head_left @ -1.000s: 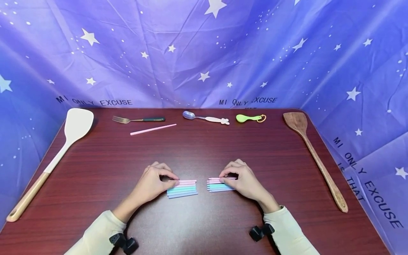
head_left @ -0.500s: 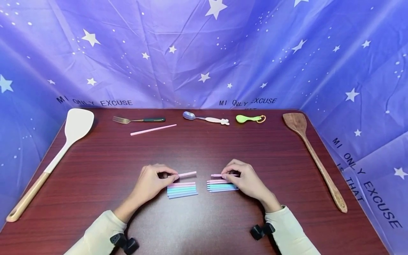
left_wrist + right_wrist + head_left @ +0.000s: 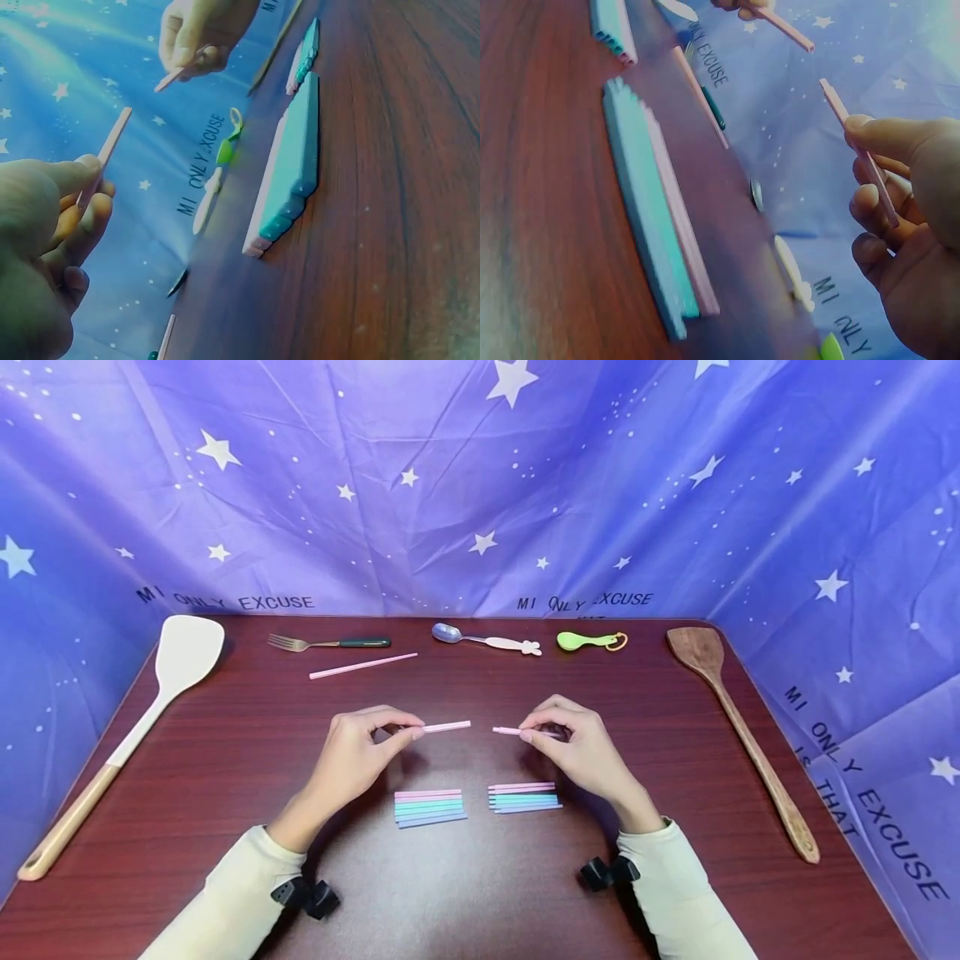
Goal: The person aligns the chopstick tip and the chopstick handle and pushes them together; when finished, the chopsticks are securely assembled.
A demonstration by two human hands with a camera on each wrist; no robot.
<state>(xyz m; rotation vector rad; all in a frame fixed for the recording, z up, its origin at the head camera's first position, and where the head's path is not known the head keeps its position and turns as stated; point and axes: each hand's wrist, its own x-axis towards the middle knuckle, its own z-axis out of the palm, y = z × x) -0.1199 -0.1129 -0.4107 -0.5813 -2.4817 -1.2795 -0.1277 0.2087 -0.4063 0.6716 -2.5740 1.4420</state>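
My left hand [image 3: 358,753] pinches a pink chopstick half [image 3: 450,726] between thumb and fingers, above the table. Opposite it, my right hand [image 3: 587,750] pinches another pink chopstick half [image 3: 507,731], whose narrower tip faces the left piece. The two ends are apart, roughly in line. In the right wrist view the left piece [image 3: 789,32] has a hollow end, and the right piece [image 3: 840,105] has a stepped tip. Below the hands lie two rows of chopstick halves in pink, teal and blue: a left row [image 3: 429,807] and a right row [image 3: 525,797].
A whole pink chopstick [image 3: 363,666] lies at the back near a fork [image 3: 330,643]. Further right are a metal spoon [image 3: 483,641] and a green spoon [image 3: 588,642]. A white spatula [image 3: 187,652] lies along the left edge, a wooden spatula [image 3: 738,727] along the right.
Both hands have lifted a pink chopstick half off the far side of each row and carried it up and away from the rows. The rows stay in place.
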